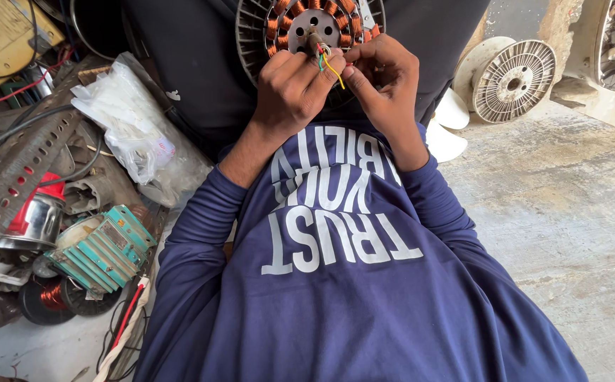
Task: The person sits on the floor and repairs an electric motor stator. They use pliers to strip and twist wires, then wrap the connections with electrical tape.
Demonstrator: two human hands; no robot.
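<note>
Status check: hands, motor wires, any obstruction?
Left hand and right hand pinching coloured wires at stator shaft. Nothing blocking.

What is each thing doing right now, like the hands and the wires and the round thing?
Left hand: closed, pinching the coloured wires.
Right hand: closed, fingertips on the same wires.
Coloured wires: loose ends, bent, held between both hands.
Round motor stator: uncovered, copper coils showing, shaft sticking out.
Plastic bag: crumpled, lying on the clutter.
White round cover: leaning near the wall.
</note>
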